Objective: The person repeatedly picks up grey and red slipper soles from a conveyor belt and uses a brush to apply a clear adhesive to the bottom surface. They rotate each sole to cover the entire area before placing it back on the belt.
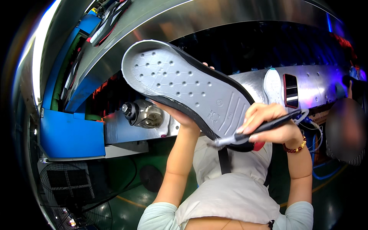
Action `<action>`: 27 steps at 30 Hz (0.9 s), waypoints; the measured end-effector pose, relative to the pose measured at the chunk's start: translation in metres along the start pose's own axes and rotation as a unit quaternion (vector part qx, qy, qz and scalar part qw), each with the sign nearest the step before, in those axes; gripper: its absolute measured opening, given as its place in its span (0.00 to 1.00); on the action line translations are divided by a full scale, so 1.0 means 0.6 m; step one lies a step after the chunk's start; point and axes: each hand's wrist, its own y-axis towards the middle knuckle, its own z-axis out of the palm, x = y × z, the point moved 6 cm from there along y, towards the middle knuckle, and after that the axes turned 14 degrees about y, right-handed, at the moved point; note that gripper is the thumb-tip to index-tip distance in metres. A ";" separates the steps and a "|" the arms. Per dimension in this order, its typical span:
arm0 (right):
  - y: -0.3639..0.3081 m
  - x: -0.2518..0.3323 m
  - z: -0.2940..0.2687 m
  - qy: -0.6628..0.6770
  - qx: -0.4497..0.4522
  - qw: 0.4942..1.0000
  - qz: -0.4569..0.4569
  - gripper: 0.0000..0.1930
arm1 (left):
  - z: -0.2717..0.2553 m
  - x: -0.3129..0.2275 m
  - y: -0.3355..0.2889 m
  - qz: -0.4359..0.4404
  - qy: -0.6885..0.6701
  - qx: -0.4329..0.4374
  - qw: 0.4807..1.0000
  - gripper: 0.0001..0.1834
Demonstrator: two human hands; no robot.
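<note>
A large shoe sole (180, 84) with a grey inner face, rows of small dimples, a black rim and a red patch at its near end is held up at a tilt. My left hand (178, 115) grips it from below at its left edge, and its fingertips show past the far edge. Between the fingers of my right hand (274, 132) is a brush (264, 127) with a black handle and a clear tube at its back. The brush's blurred tip lies at the near end of the sole, by the rim.
Behind the sole runs a metal bench (318, 82) with a white sole (273, 86) and a phone (291, 91). A clear bottle (147, 114) with a black cap stands left. More soles (109, 23) lie on the upper-left belt. A person (345, 130) is at the right.
</note>
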 end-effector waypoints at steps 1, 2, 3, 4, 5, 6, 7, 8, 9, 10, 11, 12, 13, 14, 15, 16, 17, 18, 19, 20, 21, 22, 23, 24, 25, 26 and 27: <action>-0.003 -0.001 -0.013 0.018 -0.071 0.997 0.009 0.08 | -0.002 -0.002 0.002 0.001 0.012 -0.012 1.000 0.54; -0.005 -0.003 -0.026 0.036 -0.139 0.989 0.018 0.08 | -0.002 -0.004 0.005 0.006 0.029 -0.011 1.000 0.54; -0.003 -0.003 -0.026 -0.015 -0.141 0.990 0.026 0.08 | -0.002 -0.006 0.008 0.011 0.045 -0.010 0.999 0.54; -0.001 -0.003 -0.017 -0.053 -0.109 0.993 0.010 0.08 | -0.002 -0.008 0.010 0.015 0.061 -0.008 0.998 0.54; 0.000 -0.001 -0.006 -0.065 -0.058 0.996 0.000 0.08 | -0.004 -0.009 0.010 0.013 0.055 -0.010 0.998 0.54; -0.002 0.002 0.005 -0.076 -0.008 0.997 -0.010 0.08 | -0.002 -0.011 0.012 0.010 0.051 -0.009 0.999 0.54; -0.006 0.002 0.003 -0.045 0.007 0.999 -0.006 0.08 | 0.004 -0.016 0.016 0.006 0.047 -0.007 0.999 0.54; -0.011 0.001 0.003 -0.013 0.023 1.000 0.001 0.09 | 0.003 -0.020 0.016 0.004 0.042 -0.009 0.999 0.54; -0.016 -0.001 -0.008 0.040 -0.019 0.999 0.000 0.09 | -0.006 -0.023 0.015 0.003 0.038 -0.012 0.999 0.54; -0.022 -0.003 -0.018 0.093 -0.062 0.994 -0.002 0.09 | -0.011 -0.026 0.015 0.001 0.057 -0.032 0.998 0.54; -0.027 -0.004 -0.031 0.048 -0.118 0.992 0.019 0.09 | -0.011 -0.028 0.016 -0.002 0.076 -0.051 0.996 0.54; -0.029 -0.008 -0.033 -0.012 -0.131 0.991 0.032 0.09 | -0.015 -0.030 0.018 -0.004 0.094 -0.070 0.993 0.54; -0.030 -0.007 -0.024 -0.050 -0.088 0.995 0.025 0.08 | -0.027 -0.032 0.020 0.004 0.105 -0.087 0.991 0.54; -0.031 -0.008 -0.012 -0.085 -0.043 0.995 0.016 0.08 | -0.040 -0.037 0.021 0.013 0.120 -0.105 0.987 0.54; -0.034 -0.008 -0.002 -0.105 -0.026 0.994 0.027 0.09 | -0.048 -0.044 0.021 0.017 0.134 -0.119 0.984 0.53; -0.035 -0.002 0.004 -0.115 -0.002 0.993 0.027 0.10 | -0.051 -0.048 0.020 0.022 0.144 -0.131 0.981 0.52; -0.038 -0.002 -0.002 -0.074 0.006 0.997 0.018 0.10 | -0.052 -0.053 0.020 0.027 0.151 -0.140 0.978 0.52; -0.043 -0.002 -0.010 -0.032 0.014 0.999 0.010 0.11 | -0.051 -0.057 0.019 0.030 0.158 -0.148 0.976 0.51; -0.049 -0.005 -0.021 0.059 -0.030 0.997 0.034 0.11 | -0.052 -0.062 0.019 0.032 0.165 -0.155 0.974 0.50; -0.057 -0.014 -0.034 0.139 -0.135 0.979 0.069 0.11 | -0.049 -0.065 0.022 0.033 0.171 -0.159 0.972 0.50; -0.059 -0.017 -0.040 0.050 -0.148 0.986 0.064 0.11 | -0.048 -0.067 0.024 0.036 0.175 -0.163 0.970 0.49; -0.062 -0.017 -0.045 -0.040 -0.160 0.985 0.058 0.11 | -0.047 -0.069 0.026 0.038 0.179 -0.169 0.969 0.48; -0.055 -0.016 -0.030 -0.096 -0.121 0.986 0.061 0.11 | -0.048 -0.074 0.028 0.041 0.185 -0.173 0.966 0.47; -0.053 -0.014 -0.016 -0.141 -0.071 0.986 0.061 0.11 | -0.050 -0.079 0.028 0.045 0.189 -0.179 0.964 0.47; -0.050 -0.011 -0.010 -0.129 -0.032 0.990 0.052 0.11 | -0.050 -0.083 0.028 0.050 0.196 -0.185 0.962 0.46; -0.048 -0.007 -0.005 -0.121 0.005 0.992 0.043 0.11 | -0.048 -0.087 0.031 0.053 0.202 -0.190 0.959 0.45; -0.050 -0.009 -0.014 -0.025 0.003 0.999 0.038 0.10 | -0.045 -0.093 0.033 0.059 0.211 -0.197 0.955 0.45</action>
